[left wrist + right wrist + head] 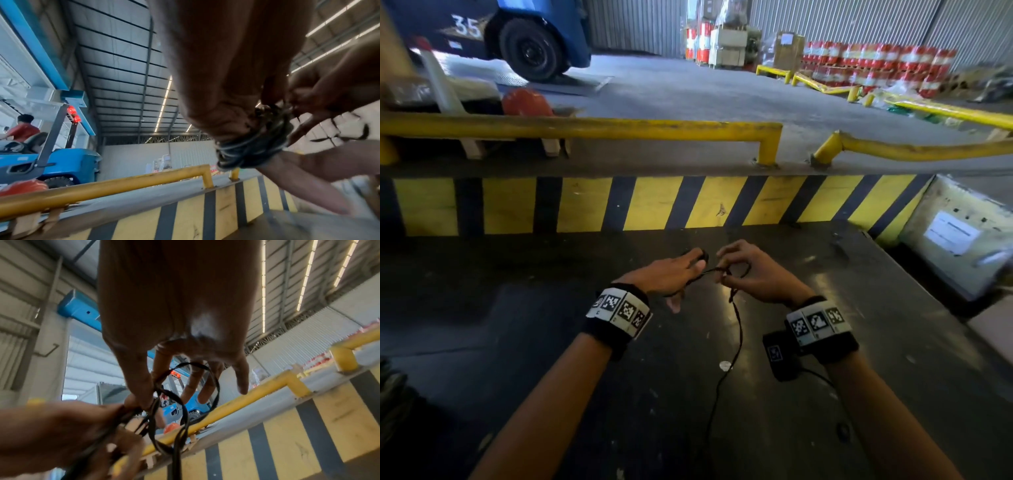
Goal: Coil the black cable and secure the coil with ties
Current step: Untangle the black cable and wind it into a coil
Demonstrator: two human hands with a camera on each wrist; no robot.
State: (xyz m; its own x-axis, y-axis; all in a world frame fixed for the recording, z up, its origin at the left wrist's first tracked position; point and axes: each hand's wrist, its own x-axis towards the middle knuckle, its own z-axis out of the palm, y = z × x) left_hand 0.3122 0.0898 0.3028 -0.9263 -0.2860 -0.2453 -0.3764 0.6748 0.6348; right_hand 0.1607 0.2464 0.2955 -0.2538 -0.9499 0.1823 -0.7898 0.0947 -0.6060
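While our left hand (pixel 671 270) clasps the limp, light black cable (pixel 738 325), our right hand (pixel 750 274), at 3 o'clock, pinches its loop.

This is a warehouse floor: corrugated metal walls (pixel 842 24), a blue forklift (pixel 524 37) rolling by, stacked red-and-white drums (pixel 876 65), yellow guard rails (pixel 585 128), and a black-and-yellow hazard-striped barrier (pixel 654 204) edging the dark worktop (pixel 517 325).
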